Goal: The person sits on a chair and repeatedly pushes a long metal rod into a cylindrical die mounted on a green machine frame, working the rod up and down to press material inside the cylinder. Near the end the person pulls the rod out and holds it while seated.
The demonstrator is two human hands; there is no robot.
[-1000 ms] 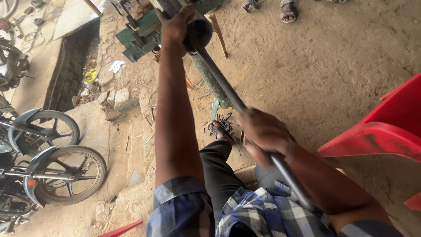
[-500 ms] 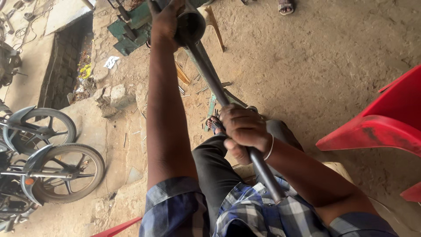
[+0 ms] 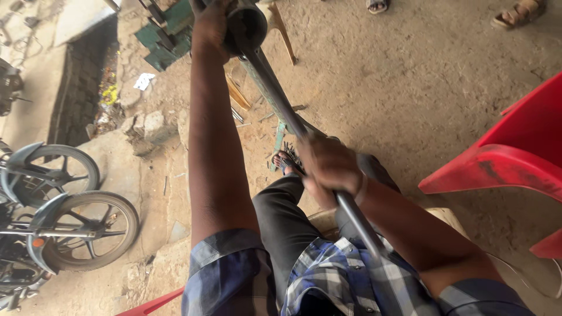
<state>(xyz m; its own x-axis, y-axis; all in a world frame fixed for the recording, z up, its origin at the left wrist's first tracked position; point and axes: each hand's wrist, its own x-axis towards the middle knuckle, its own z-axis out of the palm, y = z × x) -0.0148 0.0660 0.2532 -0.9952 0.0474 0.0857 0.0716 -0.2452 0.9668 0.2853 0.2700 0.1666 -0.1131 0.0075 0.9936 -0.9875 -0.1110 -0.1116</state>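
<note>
1. Change since half a second ago: right hand [image 3: 331, 167] slides further down the long dark metal rod [image 3: 281, 102] toward the body. A full second back it gripped nearer the rod's lower end; now it sits about mid-length. It is motion-blurred, so it is moving.
2. Right hand: fist closed around the rod, fingers fully wrapped.
3. Left hand [image 3: 211, 23]: at 12 o'clock, arm straight out, clamped on the rod's top end beside the dark round socket-like head [image 3: 246, 26]. Same grip in all three frames. Fingers are partly cut off by the frame edge; it reads as closed.
4. Rod location: runs from 12 o'clock down to about 5 o'clock, crossing over the knee and ending against the checked shirt [image 3: 328, 281].
5. Judgement: top end is held fixed and the lower hand works the shaft, so this looks like a levering or turning stroke mid-cycle on the green machine [image 3: 170, 26] at 11 o'clock.
6. Containers: none clearly in view. The round head may be hollow; cannot tell if anything is inside.
7. Surroundings: red plastic chair [image 3: 515, 158] at 3 o'clock, two motorcycle wheels [image 3: 76, 228] at 8–9 o'clock, stone rubble [image 3: 146, 126] at 10 o'clock, sandalled feet of other people [image 3: 515, 14] at 1 o'clock on the dirt floor [image 3: 421, 88].
</note>
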